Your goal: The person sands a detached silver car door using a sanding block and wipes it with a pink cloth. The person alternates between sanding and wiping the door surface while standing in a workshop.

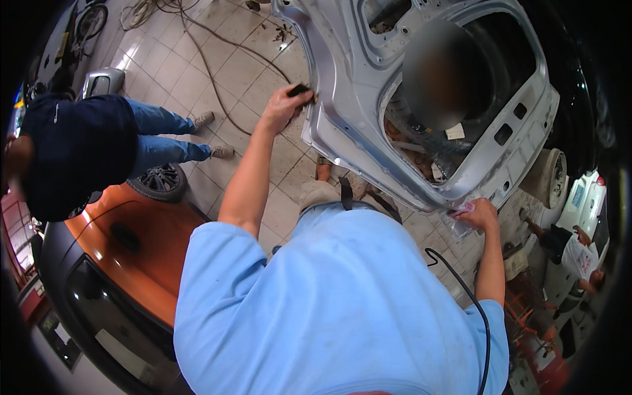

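A bare silver-grey car body panel (pixel 349 131), with a large window opening and smaller cutouts, stands raised in front of me. My left hand (pixel 283 108) is closed around a small flat black piece (pixel 298 90) at the panel's left edge; its exact kind I cannot make out. At the panel's near right corner, my right hand (pixel 479 214) is closed on a crumpled clear plastic bag with pink in it (pixel 463 217), close against the panel's edge.
On the left stands a person in a dark shirt and jeans (pixel 85 148), beside an orange car (pixel 131 230). A hose (pixel 217 85) crosses the tiled floor. A round bucket (pixel 550 178) stands right of the panel. More people (pixel 576 257) and a white car (pixel 586 204) are at far right.
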Demonstrator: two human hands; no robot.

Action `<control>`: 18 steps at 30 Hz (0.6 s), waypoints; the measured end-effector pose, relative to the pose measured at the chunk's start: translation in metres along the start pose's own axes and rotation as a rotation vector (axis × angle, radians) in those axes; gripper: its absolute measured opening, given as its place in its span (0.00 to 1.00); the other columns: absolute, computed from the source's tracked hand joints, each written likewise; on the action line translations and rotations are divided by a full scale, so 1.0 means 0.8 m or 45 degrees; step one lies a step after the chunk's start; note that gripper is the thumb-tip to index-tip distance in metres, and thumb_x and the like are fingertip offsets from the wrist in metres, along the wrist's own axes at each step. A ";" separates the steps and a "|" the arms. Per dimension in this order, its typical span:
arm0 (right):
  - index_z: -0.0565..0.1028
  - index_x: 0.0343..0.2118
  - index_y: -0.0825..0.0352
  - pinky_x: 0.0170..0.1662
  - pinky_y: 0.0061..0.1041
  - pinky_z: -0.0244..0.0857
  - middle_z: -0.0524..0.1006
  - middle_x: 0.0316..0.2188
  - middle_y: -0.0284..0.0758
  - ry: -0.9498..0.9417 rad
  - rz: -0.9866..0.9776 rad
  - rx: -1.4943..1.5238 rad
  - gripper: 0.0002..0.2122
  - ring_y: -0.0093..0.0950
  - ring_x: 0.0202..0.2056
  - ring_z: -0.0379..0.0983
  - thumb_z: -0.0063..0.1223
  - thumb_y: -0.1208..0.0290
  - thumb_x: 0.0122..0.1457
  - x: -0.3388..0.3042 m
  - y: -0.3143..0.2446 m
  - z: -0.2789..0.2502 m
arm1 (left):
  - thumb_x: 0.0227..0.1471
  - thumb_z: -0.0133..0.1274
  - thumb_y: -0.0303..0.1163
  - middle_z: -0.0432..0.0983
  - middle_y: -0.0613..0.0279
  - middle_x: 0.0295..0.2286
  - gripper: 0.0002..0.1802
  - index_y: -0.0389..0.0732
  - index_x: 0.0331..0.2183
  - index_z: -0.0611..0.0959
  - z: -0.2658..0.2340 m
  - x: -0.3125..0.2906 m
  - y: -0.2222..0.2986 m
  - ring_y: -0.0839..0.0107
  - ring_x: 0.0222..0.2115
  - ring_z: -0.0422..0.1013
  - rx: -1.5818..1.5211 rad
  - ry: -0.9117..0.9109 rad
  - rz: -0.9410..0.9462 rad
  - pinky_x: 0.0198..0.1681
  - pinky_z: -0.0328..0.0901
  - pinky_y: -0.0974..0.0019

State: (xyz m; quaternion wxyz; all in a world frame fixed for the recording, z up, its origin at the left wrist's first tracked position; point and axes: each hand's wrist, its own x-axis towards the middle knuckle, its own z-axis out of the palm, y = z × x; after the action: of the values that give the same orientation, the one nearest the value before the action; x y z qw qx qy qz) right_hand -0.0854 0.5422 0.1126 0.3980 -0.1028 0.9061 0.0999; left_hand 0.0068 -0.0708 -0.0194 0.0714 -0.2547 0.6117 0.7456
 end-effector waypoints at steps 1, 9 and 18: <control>0.88 0.29 0.57 0.39 0.43 0.76 0.85 0.29 0.44 0.017 -0.019 -0.004 0.21 0.44 0.34 0.83 0.77 0.46 0.36 0.002 0.000 -0.002 | 0.59 0.67 0.40 0.72 0.73 0.21 0.13 0.40 0.34 0.85 0.003 -0.027 -0.008 0.81 0.18 0.63 -0.056 -0.014 -0.030 0.21 0.56 0.73; 0.88 0.33 0.63 0.43 0.40 0.76 0.86 0.31 0.45 -0.083 -0.055 0.008 0.27 0.43 0.37 0.84 0.78 0.45 0.34 0.007 0.008 -0.008 | 0.58 0.69 0.40 0.72 0.73 0.22 0.14 0.43 0.35 0.81 0.067 -0.134 -0.060 0.80 0.16 0.64 -0.480 0.516 0.123 0.17 0.57 0.73; 0.89 0.34 0.57 0.44 0.43 0.75 0.86 0.34 0.46 0.151 -0.328 0.045 0.25 0.45 0.39 0.84 0.73 0.41 0.41 -0.008 0.032 0.012 | 0.60 0.67 0.41 0.70 0.72 0.19 0.15 0.45 0.35 0.78 0.206 -0.152 -0.105 0.80 0.14 0.62 -0.838 1.059 0.355 0.16 0.55 0.73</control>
State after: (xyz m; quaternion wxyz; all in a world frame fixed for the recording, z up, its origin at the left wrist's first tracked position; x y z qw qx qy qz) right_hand -0.0816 0.5696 0.1134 0.3551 -0.2172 0.9089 0.0258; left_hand 0.0983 0.1306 -0.0163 -0.3595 -0.4533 0.3508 0.7364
